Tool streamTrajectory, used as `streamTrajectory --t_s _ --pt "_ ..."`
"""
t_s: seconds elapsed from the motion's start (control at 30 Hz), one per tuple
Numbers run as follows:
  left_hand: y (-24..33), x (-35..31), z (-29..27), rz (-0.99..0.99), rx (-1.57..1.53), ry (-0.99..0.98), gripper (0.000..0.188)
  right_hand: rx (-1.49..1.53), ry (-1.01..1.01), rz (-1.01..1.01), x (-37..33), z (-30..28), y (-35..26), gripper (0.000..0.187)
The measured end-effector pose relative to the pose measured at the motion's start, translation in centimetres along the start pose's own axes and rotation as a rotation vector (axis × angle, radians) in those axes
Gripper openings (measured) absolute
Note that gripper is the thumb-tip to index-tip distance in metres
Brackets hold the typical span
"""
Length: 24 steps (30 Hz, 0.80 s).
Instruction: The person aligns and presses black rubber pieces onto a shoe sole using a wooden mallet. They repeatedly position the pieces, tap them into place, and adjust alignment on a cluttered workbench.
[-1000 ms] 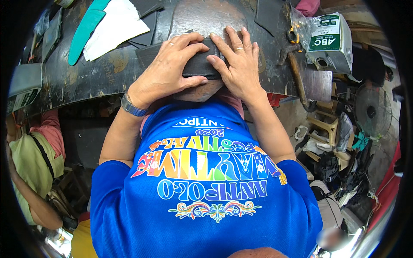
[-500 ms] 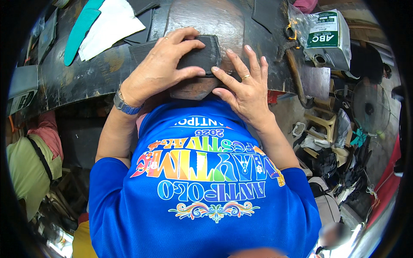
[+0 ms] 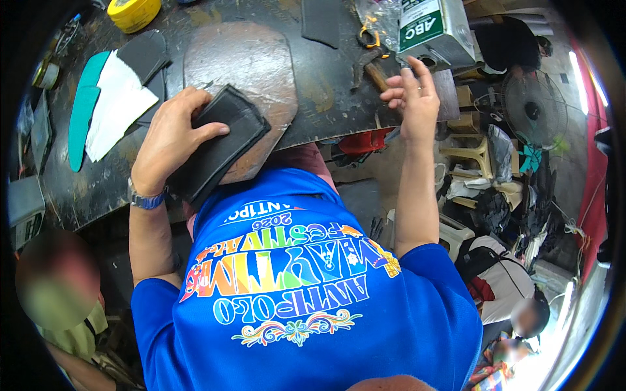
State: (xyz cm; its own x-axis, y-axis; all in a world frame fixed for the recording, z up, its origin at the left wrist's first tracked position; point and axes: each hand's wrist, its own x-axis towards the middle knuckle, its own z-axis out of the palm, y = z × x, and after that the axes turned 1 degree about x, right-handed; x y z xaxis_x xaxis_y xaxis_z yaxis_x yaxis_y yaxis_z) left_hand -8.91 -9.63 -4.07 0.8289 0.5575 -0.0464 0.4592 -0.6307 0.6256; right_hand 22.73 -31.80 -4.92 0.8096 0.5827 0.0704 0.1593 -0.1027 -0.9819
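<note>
My left hand (image 3: 171, 133) is closed on the edge of a folded black sheet piece (image 3: 228, 133), its thumb on top. The piece looks like leather or foam with a raised rim; the kind is unclear. It lies tilted on a worn brown board (image 3: 241, 55) that overhangs the table's near edge. My right hand (image 3: 417, 98) is raised at the right with its fingers apart and partly curled. Its fingertips are beside the wooden handle of a hammer (image 3: 375, 76). Whether they touch it cannot be seen.
A dark worktable (image 3: 326, 91) bears a green-and-white metal can (image 3: 433, 32), orange-handled scissors (image 3: 370, 37), a teal cutout (image 3: 87, 111), white paper (image 3: 120, 107) and a yellow tub (image 3: 134, 13). A fan (image 3: 533, 109) and a stool (image 3: 471, 151) stand right. Other people are nearby.
My right hand has left the black piece and moved right to the hammer. My left hand still has the piece, now turned at a slant. The view has shifted, showing more of the table.
</note>
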Motion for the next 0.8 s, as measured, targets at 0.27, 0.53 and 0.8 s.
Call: streamTrajectory --t_s 0.27,0.53,0.8 --pt "2.6 -0.3 -2.6 0.319 -0.05 0.518 0.028 0.128 -0.16 0.388 9.3 -8.7 4.5 0.066" --pt "2.1 -0.2 2.4 0.39 0.177 0.242 0.037 0.061 -0.189 0.582 15.7 -9.3 7.0 0.022" --pt "0.3 -0.3 2.6 0.444 0.178 0.356 0.032 0.376 0.03 0.498 13.0 -8.5 7.1 0.019"
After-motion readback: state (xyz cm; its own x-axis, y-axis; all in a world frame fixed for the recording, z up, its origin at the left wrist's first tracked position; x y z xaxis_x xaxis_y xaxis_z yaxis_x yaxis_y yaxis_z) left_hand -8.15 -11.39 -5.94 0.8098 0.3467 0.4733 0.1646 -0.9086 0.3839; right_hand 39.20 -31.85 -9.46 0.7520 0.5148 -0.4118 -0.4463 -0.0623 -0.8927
